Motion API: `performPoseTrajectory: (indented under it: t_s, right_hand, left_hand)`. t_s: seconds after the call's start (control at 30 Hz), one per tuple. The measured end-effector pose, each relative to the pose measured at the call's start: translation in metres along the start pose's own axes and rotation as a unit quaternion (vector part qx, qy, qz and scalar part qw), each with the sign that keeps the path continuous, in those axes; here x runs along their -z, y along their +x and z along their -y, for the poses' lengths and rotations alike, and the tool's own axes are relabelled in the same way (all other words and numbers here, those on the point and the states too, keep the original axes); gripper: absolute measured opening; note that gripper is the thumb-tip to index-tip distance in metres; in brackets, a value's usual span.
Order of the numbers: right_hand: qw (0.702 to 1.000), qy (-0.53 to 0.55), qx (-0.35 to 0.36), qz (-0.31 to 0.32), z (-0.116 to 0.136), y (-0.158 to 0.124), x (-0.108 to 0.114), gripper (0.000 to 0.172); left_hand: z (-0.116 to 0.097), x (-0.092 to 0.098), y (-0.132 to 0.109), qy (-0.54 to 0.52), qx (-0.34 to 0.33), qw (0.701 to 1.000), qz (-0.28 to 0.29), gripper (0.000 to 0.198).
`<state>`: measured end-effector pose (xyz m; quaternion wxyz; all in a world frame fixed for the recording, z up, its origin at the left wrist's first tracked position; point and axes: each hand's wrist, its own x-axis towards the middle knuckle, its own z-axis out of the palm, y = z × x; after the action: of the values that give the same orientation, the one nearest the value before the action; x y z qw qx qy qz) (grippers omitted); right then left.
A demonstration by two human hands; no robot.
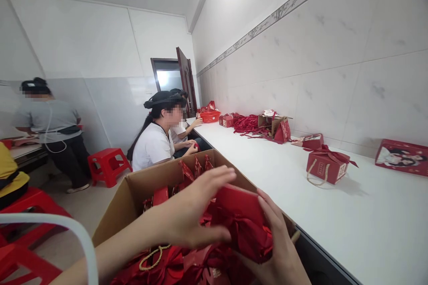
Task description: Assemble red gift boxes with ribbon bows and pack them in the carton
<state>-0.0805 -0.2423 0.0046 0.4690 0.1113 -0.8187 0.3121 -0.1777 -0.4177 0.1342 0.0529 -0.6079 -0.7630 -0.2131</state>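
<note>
A red gift box (242, 218) with a satin ribbon bow is held over a large cardboard box (113, 213). My right hand (281, 245) grips it from the right side and below. My left hand (197, 202) is at its left, fingers stretched out and thumb apart; whether it touches the box I cannot tell. Inside the cardboard box lie several more red gift boxes with ribbons (174, 262) and a twisted cord handle (152, 260).
On the white table (267, 164) at right stand a red gift box with bow (326, 164), a printed red box (401, 158), a heap of red ribbons (246, 124) and a red basket (210, 116). Co-workers (152, 142) sit ahead. Red stools (109, 164) stand at left.
</note>
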Motion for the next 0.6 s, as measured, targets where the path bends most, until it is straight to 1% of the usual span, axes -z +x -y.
performPoseTrajectory:
  t_s: [0.03,0.07,0.1,0.13,0.17,0.23,0.3,0.33,0.4,0.5,0.6]
  right_hand:
    - [1.0,0.005,0.011,0.001,0.001,0.0,-0.002,0.086]
    - [1.0,0.009,0.02,0.001,0.001,-0.001,-0.003,0.087]
    - [1.0,0.01,0.025,-0.002,0.001,-0.001,-0.003,0.085]
    - [1.0,0.01,0.026,-0.008,0.001,-0.002,-0.003,0.083]
    - [1.0,0.007,0.022,-0.018,0.001,-0.003,-0.003,0.08]
    - [0.999,-0.002,0.006,-0.04,-0.001,-0.005,-0.001,0.078]
    - [0.998,-0.002,-0.011,-0.063,-0.002,-0.006,0.001,0.08]
    - [0.997,0.002,-0.017,-0.072,-0.002,-0.006,0.001,0.081]
    - [0.996,0.02,-0.03,-0.085,0.0,-0.004,-0.001,0.082]
    - [0.993,0.041,-0.053,-0.097,0.008,0.0,-0.002,0.081]
    - [0.991,0.032,-0.066,-0.107,0.016,0.004,0.001,0.082]
  left_hand:
    - [-0.006,-0.003,0.002,0.004,-0.031,0.999,0.015,0.089]
    - [-0.01,-0.007,0.003,0.008,-0.049,0.998,0.023,0.096]
    - [-0.011,-0.01,0.003,0.009,-0.046,0.999,0.024,0.099]
    - [-0.01,-0.014,0.002,0.002,-0.025,1.0,0.012,0.097]
    - [-0.006,-0.018,0.001,-0.011,0.011,1.0,-0.01,0.091]
    - [0.005,-0.025,-0.005,-0.054,0.089,0.992,-0.065,0.073]
    - [0.016,-0.032,-0.011,-0.11,0.137,0.979,-0.106,0.054]
    - [0.02,-0.034,-0.014,-0.139,0.148,0.972,-0.117,0.048]
    - [0.022,-0.036,-0.017,-0.186,0.159,0.96,-0.134,0.04]
    - [0.013,-0.036,-0.015,-0.206,0.167,0.951,-0.162,0.034]
    - [0.002,-0.034,-0.01,-0.207,0.172,0.947,-0.175,0.029]
